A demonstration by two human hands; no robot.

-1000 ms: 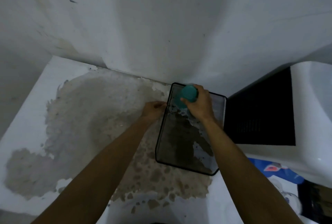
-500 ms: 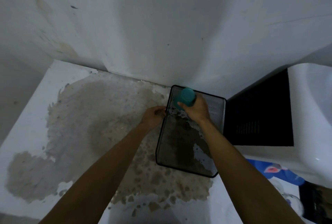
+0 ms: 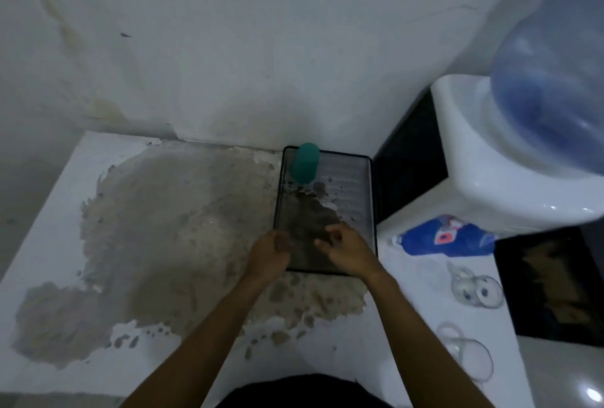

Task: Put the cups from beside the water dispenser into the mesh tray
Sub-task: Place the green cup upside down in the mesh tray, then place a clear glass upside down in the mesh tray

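A teal cup (image 3: 304, 163) stands upside down in the far left corner of the black mesh tray (image 3: 354, 178), which lies on the worn white counter against the wall. My left hand (image 3: 268, 254) rests at the tray's near left edge with fingers curled; whether it grips the rim is unclear. My right hand (image 3: 347, 249) hovers over the tray's near end, fingers loosely apart and holding nothing. Two clear glass cups (image 3: 476, 288) (image 3: 465, 349) stand on the counter to the right, in front of the water dispenser (image 3: 510, 159).
The white dispenser carries a large blue water bottle (image 3: 552, 103). A blue plastic packet (image 3: 447, 240) lies beside its base. A dark opening (image 3: 549, 283) is at the right edge. The wall stands right behind the tray.
My right hand let go of the teal cup, which now stands in the tray's far corner. Both hands have drawn back to the tray's near end, and the view has pulled back.
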